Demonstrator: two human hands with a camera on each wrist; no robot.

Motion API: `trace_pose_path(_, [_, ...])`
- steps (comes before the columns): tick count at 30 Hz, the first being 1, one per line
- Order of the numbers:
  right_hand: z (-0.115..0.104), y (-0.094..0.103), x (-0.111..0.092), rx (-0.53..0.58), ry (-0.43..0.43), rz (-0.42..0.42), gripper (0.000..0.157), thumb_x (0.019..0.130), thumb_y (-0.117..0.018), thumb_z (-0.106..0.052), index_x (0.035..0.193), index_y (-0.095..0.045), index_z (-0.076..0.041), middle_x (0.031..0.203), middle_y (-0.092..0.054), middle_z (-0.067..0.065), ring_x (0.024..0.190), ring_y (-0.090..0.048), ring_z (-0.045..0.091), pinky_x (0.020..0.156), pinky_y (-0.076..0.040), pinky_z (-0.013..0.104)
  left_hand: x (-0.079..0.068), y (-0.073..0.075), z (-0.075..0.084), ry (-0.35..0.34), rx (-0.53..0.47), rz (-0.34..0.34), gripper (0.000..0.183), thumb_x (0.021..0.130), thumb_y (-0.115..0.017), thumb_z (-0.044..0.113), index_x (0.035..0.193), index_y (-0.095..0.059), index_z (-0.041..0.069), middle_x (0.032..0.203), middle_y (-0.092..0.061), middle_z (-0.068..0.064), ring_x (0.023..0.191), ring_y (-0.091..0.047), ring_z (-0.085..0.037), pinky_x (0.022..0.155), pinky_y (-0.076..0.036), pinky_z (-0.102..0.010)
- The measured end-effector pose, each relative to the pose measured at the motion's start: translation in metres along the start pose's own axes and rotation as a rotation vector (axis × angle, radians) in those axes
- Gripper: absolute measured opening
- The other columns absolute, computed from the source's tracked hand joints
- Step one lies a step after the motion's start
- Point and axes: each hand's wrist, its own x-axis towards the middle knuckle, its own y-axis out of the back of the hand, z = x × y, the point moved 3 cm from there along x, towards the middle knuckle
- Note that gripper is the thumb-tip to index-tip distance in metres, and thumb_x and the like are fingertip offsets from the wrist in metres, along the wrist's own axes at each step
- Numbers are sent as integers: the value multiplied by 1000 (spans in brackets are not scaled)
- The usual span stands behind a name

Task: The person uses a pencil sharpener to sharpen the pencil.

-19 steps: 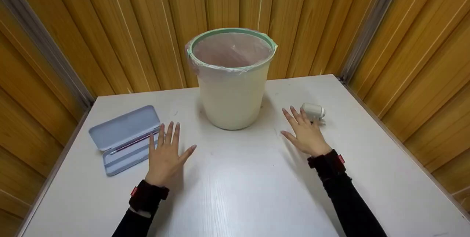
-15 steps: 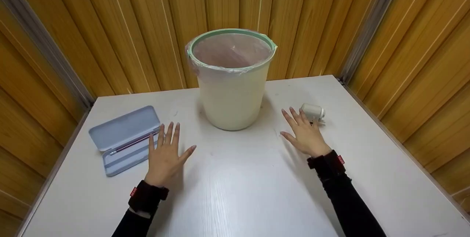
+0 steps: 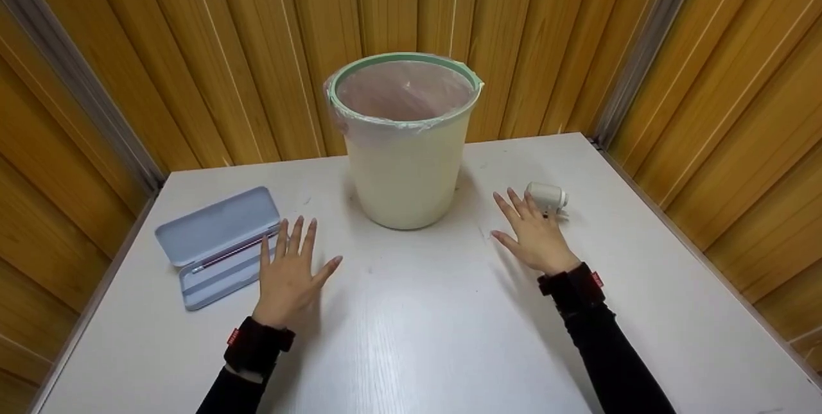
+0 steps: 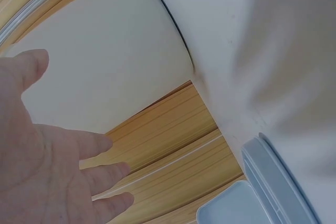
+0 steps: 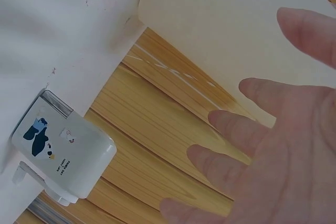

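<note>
My left hand [image 3: 287,285] is held with fingers spread over the table, palm down and holding nothing. Its fingertips overlap the right end of an opened light-blue pencil case [image 3: 218,224], where a dark striped pencil [image 3: 231,253] lies along the tray. On the other side, my right hand [image 3: 536,237] is also spread, with nothing in it. Just beyond its fingers lies a small pale pencil sharpener [image 3: 546,196], partly hidden by them. The right wrist view shows the sharpener's panda print, clear drawer and crank handle [image 5: 47,184].
A cream trash bin [image 3: 404,176] with a green rim and a thin pink liner stands at the back middle, between the hands. The white table [image 3: 424,337] meets wood-look panel walls [image 3: 244,48] at the back and sides.
</note>
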Motion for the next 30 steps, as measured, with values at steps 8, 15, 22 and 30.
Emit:
trace_pose_path(8, [-1, -2, -2, 16, -11, -8, 68, 98, -55, -36, 155, -29, -10, 160, -27, 22, 145, -24, 50, 108, -19, 78, -3, 0, -1, -5, 0, -12, 83, 93, -51, 58, 155, -29, 7, 161, -25, -21, 151, -15, -42, 120, -8, -65])
trace_pose_path(15, [-10, -3, 1, 101, -12, 0, 69, 98, -59, -34, 156, -28, -13, 161, -26, 19, 146, -25, 48, 110, -24, 74, -5, 11, -12, 6, -19, -1, 79, 95, -51, 53, 154, -30, 6, 161, -26, -22, 150, -17, -43, 118, -10, -66])
trace_pose_path(22, [-33, -3, 7, 161, 93, 85, 65, 94, -66, -28, 149, -40, -5, 152, -42, 22, 136, -44, 43, 106, -40, 62, -4, 33, -38, 51, -32, -43, 83, 95, -57, 48, 156, -22, 3, 160, -22, -26, 148, -14, -48, 117, -9, -69])
trace_pose_path(30, [-78, -18, 29, 307, 237, 88, 47, 92, -69, -21, 132, -58, -1, 131, -63, 17, 122, -59, 34, 103, -49, 47, -10, 60, -92, 146, -98, -81, 86, 90, -66, 33, 149, -24, -11, 151, -24, -39, 139, -20, -59, 108, -24, -74])
